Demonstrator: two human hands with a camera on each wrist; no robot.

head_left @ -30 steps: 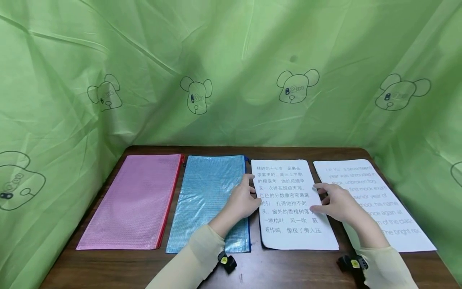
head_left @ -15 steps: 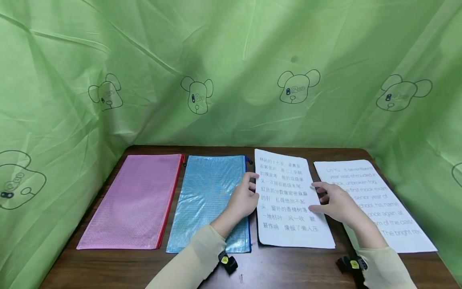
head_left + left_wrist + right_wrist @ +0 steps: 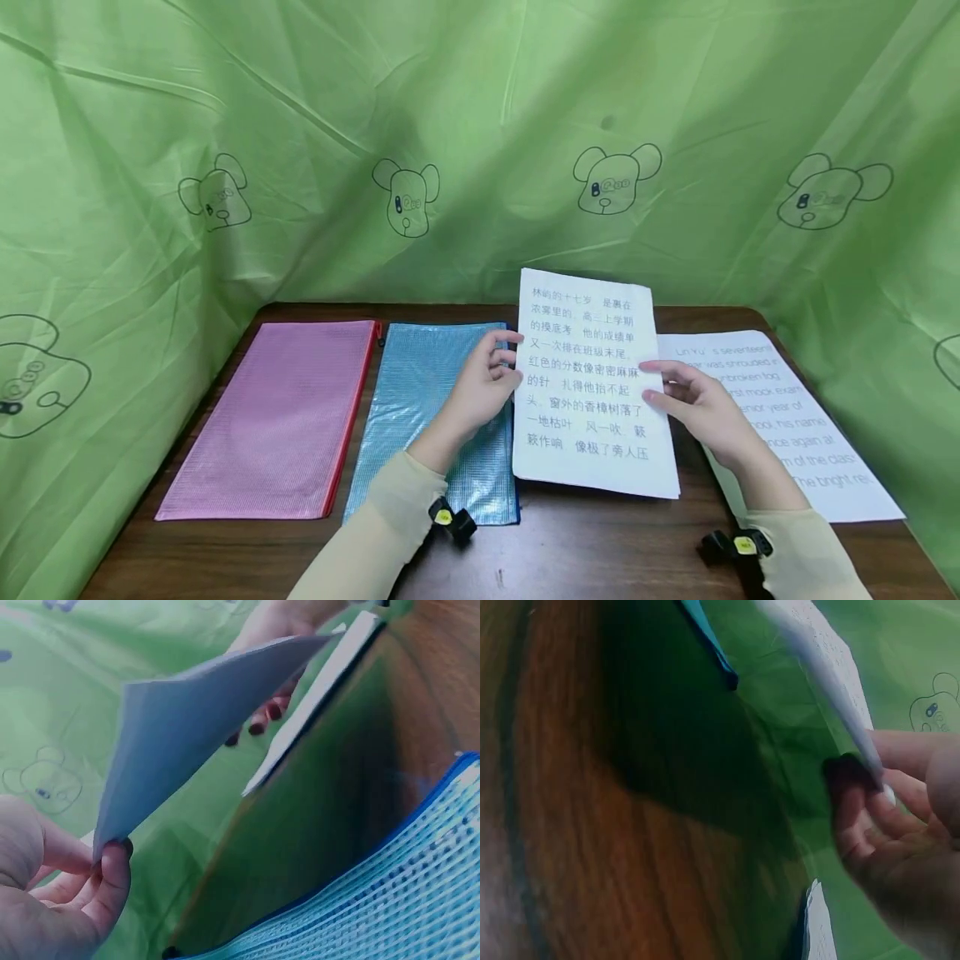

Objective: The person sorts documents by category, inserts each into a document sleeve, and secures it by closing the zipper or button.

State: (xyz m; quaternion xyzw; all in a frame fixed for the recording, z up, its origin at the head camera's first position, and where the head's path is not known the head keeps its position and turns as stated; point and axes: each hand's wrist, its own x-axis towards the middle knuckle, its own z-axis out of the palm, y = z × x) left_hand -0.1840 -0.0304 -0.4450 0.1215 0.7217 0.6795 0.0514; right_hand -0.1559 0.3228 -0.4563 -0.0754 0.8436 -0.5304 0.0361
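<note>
Step in hand: lifting Chinese-text sheet [image 3: 588, 392] off tabletop [image 3: 585, 542]. Left hand [image 3: 480, 392] pinches left edge, right hand [image 3: 693, 408] pinches right edge; sheet between hands, raised. Next move likely needs level carry toward blue mesh pouch [image 3: 427, 400] under left hand.

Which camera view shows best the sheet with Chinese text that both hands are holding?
The head view: the sheet with Chinese text faces the camera whole, the left hand and right hand pinching its side edges. The left wrist view shows only its blank underside; the right wrist view shows a blurred edge.
</note>
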